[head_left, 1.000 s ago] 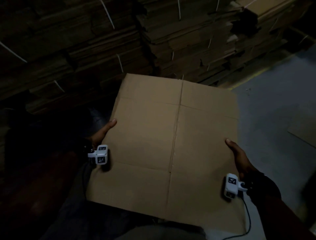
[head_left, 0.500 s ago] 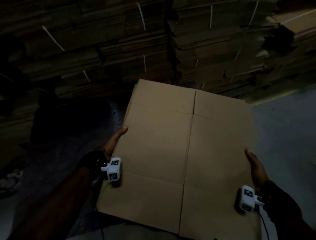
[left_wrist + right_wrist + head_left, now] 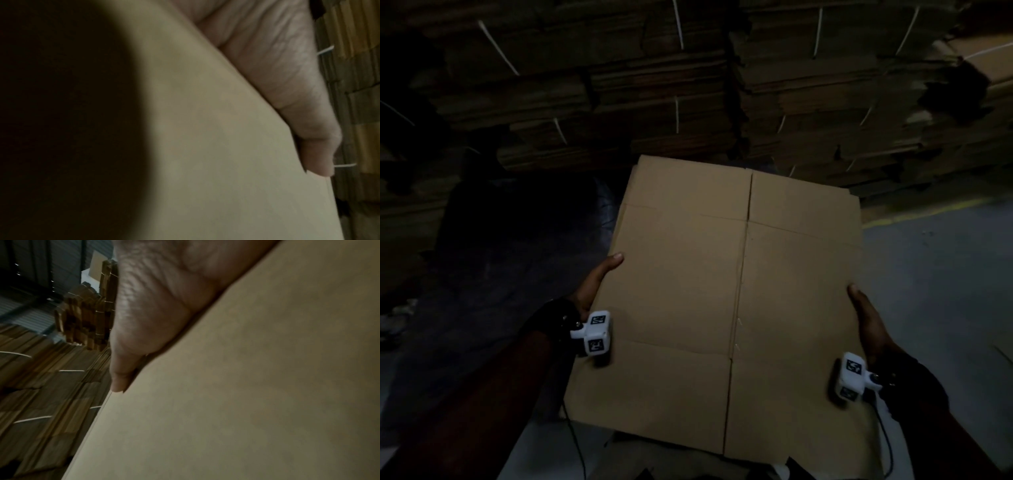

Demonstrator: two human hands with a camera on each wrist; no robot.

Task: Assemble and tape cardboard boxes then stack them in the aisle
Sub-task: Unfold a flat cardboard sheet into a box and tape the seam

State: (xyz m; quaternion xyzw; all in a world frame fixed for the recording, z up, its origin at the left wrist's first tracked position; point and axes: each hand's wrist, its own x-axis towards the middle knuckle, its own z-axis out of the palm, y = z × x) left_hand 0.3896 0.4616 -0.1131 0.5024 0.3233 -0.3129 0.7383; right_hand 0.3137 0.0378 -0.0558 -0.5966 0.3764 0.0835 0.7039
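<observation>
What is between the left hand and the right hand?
The flat cardboard box spans the whole stretch between the left hand and the right hand; each grips one side edge. Nothing lies on it. The head view shows this.

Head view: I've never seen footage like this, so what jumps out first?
A flat, unfolded cardboard box fills the middle, the brightest thing in a dim room. The left hand grips its left edge and the right hand its right edge, each wrist wearing a small white camera. Behind it rise tall stacks of strapped flat cardboard, with grey floor on the right.
</observation>
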